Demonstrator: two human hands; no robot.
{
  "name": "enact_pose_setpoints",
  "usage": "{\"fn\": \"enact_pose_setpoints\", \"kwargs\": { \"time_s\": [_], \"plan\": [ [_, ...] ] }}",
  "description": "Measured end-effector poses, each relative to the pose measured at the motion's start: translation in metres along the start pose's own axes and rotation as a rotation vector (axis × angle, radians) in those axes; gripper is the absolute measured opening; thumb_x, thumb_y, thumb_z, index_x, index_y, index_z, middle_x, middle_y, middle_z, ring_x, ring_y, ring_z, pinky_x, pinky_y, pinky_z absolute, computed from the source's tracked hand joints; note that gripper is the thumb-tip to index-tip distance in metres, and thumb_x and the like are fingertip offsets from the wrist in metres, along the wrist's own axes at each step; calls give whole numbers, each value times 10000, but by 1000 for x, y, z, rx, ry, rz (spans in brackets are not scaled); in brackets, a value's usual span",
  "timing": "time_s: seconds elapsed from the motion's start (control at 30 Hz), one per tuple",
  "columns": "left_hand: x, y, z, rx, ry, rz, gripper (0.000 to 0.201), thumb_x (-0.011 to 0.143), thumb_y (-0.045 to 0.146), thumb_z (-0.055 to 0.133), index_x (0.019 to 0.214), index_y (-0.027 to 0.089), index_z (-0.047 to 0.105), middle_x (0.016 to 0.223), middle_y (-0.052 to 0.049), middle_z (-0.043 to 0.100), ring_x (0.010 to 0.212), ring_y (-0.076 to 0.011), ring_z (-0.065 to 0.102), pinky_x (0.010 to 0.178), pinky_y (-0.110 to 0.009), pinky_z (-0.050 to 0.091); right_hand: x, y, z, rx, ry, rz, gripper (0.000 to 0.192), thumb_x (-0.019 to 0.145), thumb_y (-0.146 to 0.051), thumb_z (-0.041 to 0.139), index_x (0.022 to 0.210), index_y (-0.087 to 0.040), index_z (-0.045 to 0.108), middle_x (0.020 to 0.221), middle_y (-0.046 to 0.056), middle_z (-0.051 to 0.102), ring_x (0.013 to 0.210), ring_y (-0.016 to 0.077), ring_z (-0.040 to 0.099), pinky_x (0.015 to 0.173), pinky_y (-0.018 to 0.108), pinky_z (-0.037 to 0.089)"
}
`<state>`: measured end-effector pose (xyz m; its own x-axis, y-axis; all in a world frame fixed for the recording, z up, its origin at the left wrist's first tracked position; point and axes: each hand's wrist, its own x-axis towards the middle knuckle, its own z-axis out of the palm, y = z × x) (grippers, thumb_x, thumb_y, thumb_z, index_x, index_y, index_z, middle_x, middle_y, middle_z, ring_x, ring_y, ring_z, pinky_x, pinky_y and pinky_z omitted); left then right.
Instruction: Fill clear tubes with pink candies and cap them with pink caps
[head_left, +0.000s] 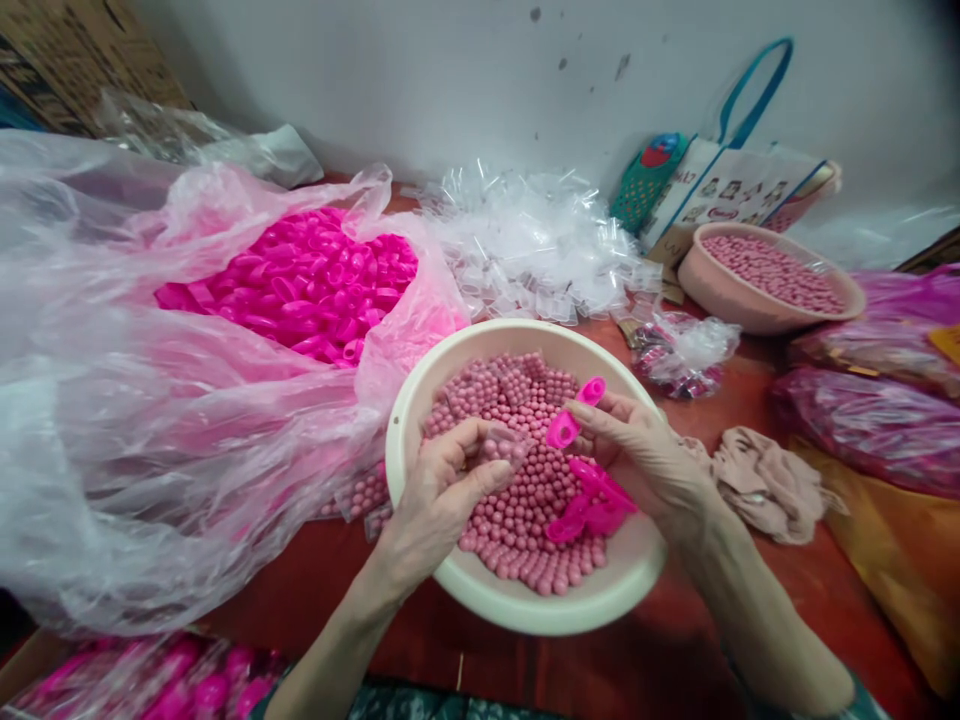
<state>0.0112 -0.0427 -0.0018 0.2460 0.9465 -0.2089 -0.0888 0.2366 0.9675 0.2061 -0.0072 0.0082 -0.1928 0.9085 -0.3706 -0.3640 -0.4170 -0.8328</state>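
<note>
No word can be read with certainty. At two o'clock in the head view, the white bag (pixel 750 190) carries a red oval logo (pixel 724 213) with pale, illegible lettering, and blurred characters on its side panel. At the bag's eight o'clock, brown cardboard (pixel 670 252) shows a dark, unclear mark. At ten o'clock, cardboard boxes (pixel 112 55) bear illegible dark print.

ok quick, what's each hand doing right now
Left hand: closed, holding a small clear packet of pink beads between thumb and fingers.
Right hand: closed, holding a bright pink plastic piece between thumb and fingers.
</note>
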Motion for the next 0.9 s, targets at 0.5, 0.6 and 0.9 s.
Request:
{"fn": "enact_pose_setpoints", "kwargs": {
  "time_s": [0.5, 0.6, 0.9],
  "plan": [
    [1, -5, 1, -46, 22, 54, 201, 805, 173, 617, 1003, 201, 637, 863, -3, 612, 853, -138, 568, 786, -227, 448, -20, 14, 22, -388, 48, -189, 160, 753, -309, 709, 855, -198, 654, 522, -40, 595, 468, 98, 548, 491, 214, 446],
    [1, -6, 1, -59, -8, 72, 219, 814, 166, 608, 1023, 219, 643, 878, 3, 622, 865, -130, 568, 789, -214, 445, -23, 8, 22, -563, -3, -284, 135, 786, -306, 680, 895, -227, 696, 603, -21, 631, 528, 111, 578, 517, 226, 463],
    [1, -9, 0, -101, -37, 90, 247, 811, 125, 607, 1021, 244, 661, 900, 22, 651, 869, -115, 586, 804, -197, 455, -27, 1, 15, -1228, -128, -805, 114, 874, -238, 575, 922, -250, 677, 755, 17, 657, 668, 142, 604, 580, 240, 453]
  ]
}}
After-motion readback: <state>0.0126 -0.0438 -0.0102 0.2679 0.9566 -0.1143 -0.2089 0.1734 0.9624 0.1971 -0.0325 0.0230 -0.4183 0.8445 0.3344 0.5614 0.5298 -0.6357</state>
